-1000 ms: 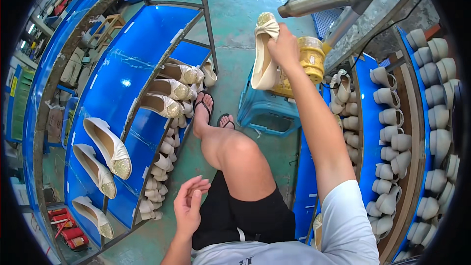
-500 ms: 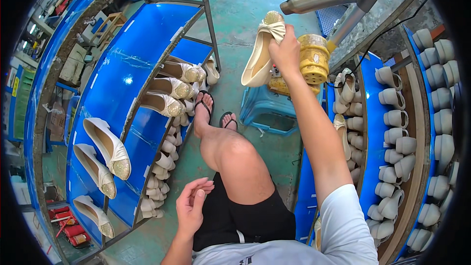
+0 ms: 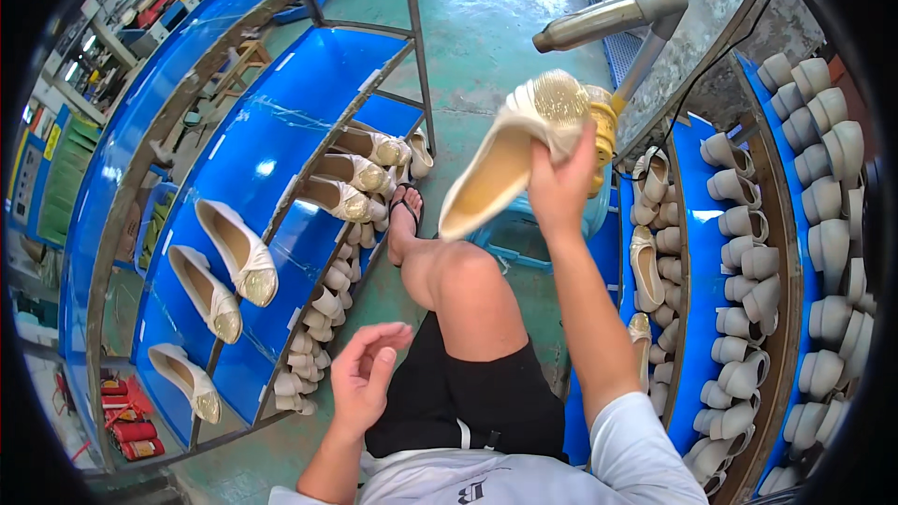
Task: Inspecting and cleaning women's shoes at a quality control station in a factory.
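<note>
A worker in a pale shirt and black shorts (image 3: 468,397) holds up a cream flat shoe (image 3: 503,157) between two shelving racks; the right hand (image 3: 564,182) is clamped on its forepart, with the gold glitter toe pointing up and away and the heel reaching toward the lower left; the shoe is in the air in front of a yellow machine part (image 3: 603,136) and a blue plastic stool (image 3: 591,215), just below a bent metal pipe (image 3: 608,19) in the view; the left hand (image 3: 365,374) hovers near the shorts, its fingers loosely curled and its thumb apart from them; on the left-hand rack (image 3: 271,117), three matching shoes (image 3: 236,252) lie on blue shelving, with more glitter-toed pairs (image 3: 351,173) farther along; on the right-hand rack (image 3: 702,196), grey shoes (image 3: 748,266) stand in rows, and several cream ones (image 3: 645,266) rest nearer the worker's arm; a black sandal (image 3: 409,208) shows on one foot.
</note>
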The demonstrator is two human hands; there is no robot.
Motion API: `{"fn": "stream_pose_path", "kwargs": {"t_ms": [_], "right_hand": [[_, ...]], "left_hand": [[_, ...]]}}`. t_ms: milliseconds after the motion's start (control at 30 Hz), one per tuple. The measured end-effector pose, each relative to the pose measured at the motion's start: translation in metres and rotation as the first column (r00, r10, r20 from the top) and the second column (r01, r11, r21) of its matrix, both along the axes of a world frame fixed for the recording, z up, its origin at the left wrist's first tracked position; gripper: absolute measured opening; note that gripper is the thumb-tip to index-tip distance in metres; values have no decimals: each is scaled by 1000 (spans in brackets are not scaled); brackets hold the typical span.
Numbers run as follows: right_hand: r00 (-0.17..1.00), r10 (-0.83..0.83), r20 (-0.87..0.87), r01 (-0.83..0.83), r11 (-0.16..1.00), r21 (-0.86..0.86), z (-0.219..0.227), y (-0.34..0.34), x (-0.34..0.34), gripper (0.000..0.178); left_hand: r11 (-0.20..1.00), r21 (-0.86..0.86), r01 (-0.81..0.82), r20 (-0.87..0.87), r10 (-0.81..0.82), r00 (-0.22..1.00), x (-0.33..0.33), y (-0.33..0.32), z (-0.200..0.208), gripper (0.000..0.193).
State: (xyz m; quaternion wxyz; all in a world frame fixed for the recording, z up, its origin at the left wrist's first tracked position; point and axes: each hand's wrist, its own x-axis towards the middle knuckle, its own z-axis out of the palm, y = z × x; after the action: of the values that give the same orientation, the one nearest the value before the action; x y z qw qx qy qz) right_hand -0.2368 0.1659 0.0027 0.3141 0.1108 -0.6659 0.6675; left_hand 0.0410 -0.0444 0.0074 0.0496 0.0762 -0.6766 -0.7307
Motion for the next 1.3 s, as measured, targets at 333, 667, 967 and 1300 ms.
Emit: {"fn": "stream_pose_path", "kwargs": {"t_ms": [333,667,967,1300], "right_hand": [[805,575,-146,-554,817,161,28,-10,225,49],[807,584,-89,-555,801,225,16,-14,265,52],[784,617,-74,-610,787,90,-10,-32,262,50],[747,663,-55,-657,748,89,-28,-28,261,53]], "left_hand": [[944,-328,24,-495,-193,847,11,11,86,67],[926,-369,-84,-640,-188,745,34,20,85,42],[908,-418,-40,-469,-178,865,36,10,87,41],[824,-565,-39,-452,-270,850,35,17,77,36]]}}
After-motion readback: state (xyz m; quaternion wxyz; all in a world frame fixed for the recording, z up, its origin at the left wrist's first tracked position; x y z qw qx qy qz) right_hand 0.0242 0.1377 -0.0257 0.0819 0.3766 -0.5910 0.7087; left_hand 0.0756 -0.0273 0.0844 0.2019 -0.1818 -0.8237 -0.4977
